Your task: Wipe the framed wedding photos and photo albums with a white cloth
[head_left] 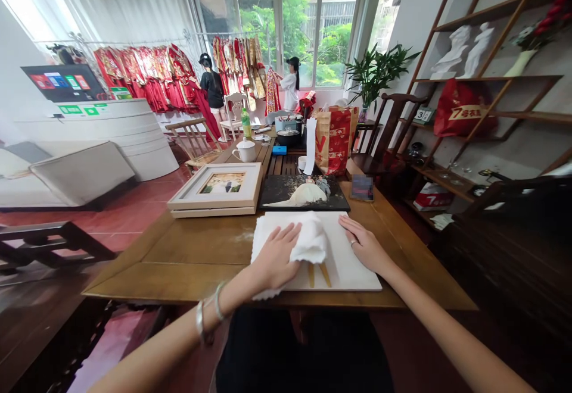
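My left hand (279, 256) lies with stretched fingers on a crumpled white cloth (313, 239), its thumb hidden. The cloth covers part of a white canvas or board (348, 268) at the table's near edge. Two tan strokes, like painted legs, show on the board below the cloth; the rest of that picture is hidden. My right hand (363, 243), a ring on one finger, rests flat and open on the board's right side. Just beyond the board lies a dark picture with a white bird-like shape (304, 193). Left of it are stacked light picture frames (217, 186).
The wooden table (179, 262) also bears a white lidded mug (245, 150), a red paper bag (336, 140), a small dark block (361, 187) and a green bottle (245, 124). Two people stand by racks of red garments (147, 77). Shelves (491, 77) rise on the right.
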Demonstrator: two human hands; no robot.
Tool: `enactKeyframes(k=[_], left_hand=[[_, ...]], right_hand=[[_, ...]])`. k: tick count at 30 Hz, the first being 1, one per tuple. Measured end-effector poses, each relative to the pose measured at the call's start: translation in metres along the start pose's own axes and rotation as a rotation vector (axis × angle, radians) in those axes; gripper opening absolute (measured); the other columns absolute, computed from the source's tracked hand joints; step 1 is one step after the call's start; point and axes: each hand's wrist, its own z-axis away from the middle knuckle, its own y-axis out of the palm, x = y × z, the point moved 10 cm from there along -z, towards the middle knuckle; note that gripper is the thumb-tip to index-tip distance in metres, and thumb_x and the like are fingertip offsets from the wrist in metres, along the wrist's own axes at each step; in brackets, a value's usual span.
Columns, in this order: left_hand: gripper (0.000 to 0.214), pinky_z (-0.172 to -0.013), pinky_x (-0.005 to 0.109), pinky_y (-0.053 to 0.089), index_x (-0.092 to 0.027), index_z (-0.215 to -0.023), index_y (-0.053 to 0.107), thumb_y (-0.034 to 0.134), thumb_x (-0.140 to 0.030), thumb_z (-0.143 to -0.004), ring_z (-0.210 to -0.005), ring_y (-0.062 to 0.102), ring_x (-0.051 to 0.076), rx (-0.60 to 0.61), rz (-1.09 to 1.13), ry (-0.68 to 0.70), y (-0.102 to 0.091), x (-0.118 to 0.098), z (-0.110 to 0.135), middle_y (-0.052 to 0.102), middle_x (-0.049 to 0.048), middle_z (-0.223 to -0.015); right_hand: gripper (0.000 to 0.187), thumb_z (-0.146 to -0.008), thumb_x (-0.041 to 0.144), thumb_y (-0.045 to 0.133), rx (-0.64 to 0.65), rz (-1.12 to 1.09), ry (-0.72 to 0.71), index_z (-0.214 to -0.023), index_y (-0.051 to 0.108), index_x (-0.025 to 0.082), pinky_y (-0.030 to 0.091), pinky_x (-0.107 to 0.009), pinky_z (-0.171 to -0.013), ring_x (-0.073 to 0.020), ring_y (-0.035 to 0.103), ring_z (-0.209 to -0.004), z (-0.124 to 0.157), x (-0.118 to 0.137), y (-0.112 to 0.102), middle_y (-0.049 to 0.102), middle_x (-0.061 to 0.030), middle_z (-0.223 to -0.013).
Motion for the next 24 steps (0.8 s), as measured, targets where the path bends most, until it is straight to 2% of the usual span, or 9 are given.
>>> enactKeyframes(k=[3, 6, 8, 10, 15, 18, 21, 24], left_hand=[[0.051, -0.108, 0.046, 0.019, -0.014, -0.140, 0.028, 0.027, -0.033, -0.094, -0.135, 0.022, 0.026, -0.014, 0.011, -0.007, -0.005, 0.017, -0.038, 0.030, 0.0098, -0.146], [0.050, -0.109, 0.043, 0.020, -0.015, -0.140, 0.030, 0.023, -0.036, -0.096, -0.134, 0.024, 0.024, -0.024, 0.022, 0.010, -0.010, 0.026, -0.055, 0.032, 0.0083, -0.145], [0.050, -0.110, 0.041, 0.019, -0.014, -0.140, 0.029, 0.024, -0.035, -0.095, -0.135, 0.023, 0.022, -0.031, 0.021, 0.019, -0.009, 0.026, -0.052, 0.031, 0.0080, -0.145], [0.050, -0.110, 0.041, 0.016, -0.014, -0.141, 0.028, 0.030, -0.031, -0.093, -0.136, 0.020, 0.022, -0.039, 0.013, 0.029, -0.006, 0.018, -0.037, 0.029, 0.0077, -0.146], [0.058, -0.112, 0.045, 0.011, -0.019, -0.142, 0.025, 0.041, -0.026, -0.087, -0.138, 0.011, 0.022, -0.008, 0.028, 0.108, 0.007, -0.026, 0.020, 0.019, 0.0055, -0.149], [0.060, -0.112, 0.045, 0.010, -0.021, -0.143, 0.022, 0.041, -0.027, -0.086, -0.138, 0.009, 0.022, 0.032, 0.060, 0.128, 0.009, -0.042, 0.040, 0.015, 0.0042, -0.150], [0.056, -0.112, 0.044, 0.011, -0.022, -0.143, 0.021, 0.037, -0.029, -0.089, -0.138, 0.011, 0.021, 0.031, 0.072, 0.108, 0.007, -0.035, 0.031, 0.016, 0.0039, -0.150], [0.053, -0.110, 0.045, 0.016, -0.020, -0.143, 0.022, 0.031, -0.029, -0.092, -0.137, 0.015, 0.022, 0.016, 0.036, 0.088, 0.003, -0.016, 0.000, 0.020, 0.0056, -0.149]], right_hand=[[0.040, -0.085, 0.019, 0.041, 0.012, 0.007, 0.022, -0.122, 0.057, 0.021, 0.029, -0.047, -0.110, -0.0221, 0.041, -0.128, 0.000, -0.001, 0.000, 0.052, -0.0057, -0.134], [0.041, -0.086, 0.018, 0.040, 0.023, 0.020, 0.048, -0.123, 0.056, 0.019, 0.028, -0.048, -0.110, -0.0226, 0.041, -0.129, 0.000, -0.002, 0.000, 0.051, -0.0078, -0.134], [0.041, -0.086, 0.018, 0.040, 0.022, 0.021, 0.045, -0.123, 0.057, 0.019, 0.028, -0.048, -0.110, -0.0225, 0.041, -0.128, 0.000, -0.001, -0.001, 0.051, -0.0080, -0.134], [0.040, -0.085, 0.018, 0.040, 0.016, 0.013, 0.034, -0.122, 0.057, 0.019, 0.029, -0.047, -0.110, -0.0225, 0.042, -0.128, 0.001, 0.000, -0.002, 0.052, -0.0080, -0.133], [0.040, -0.084, 0.018, 0.042, -0.004, -0.012, 0.008, -0.122, 0.057, 0.022, 0.029, -0.048, -0.110, -0.0225, 0.042, -0.128, 0.002, 0.000, -0.002, 0.053, -0.0054, -0.133], [0.041, -0.084, 0.018, 0.042, -0.003, -0.005, 0.010, -0.122, 0.057, 0.022, 0.028, -0.048, -0.110, -0.0228, 0.043, -0.127, 0.002, -0.001, -0.001, 0.053, -0.0061, -0.133], [0.040, -0.084, 0.019, 0.043, -0.003, -0.010, 0.012, -0.121, 0.058, 0.021, 0.029, -0.049, -0.110, -0.0233, 0.043, -0.127, 0.002, -0.001, 0.000, 0.053, -0.0070, -0.132], [0.040, -0.084, 0.018, 0.043, -0.016, -0.025, 0.002, -0.121, 0.058, 0.023, 0.029, -0.049, -0.109, -0.0229, 0.043, -0.127, 0.001, 0.000, -0.001, 0.054, -0.0056, -0.132]])
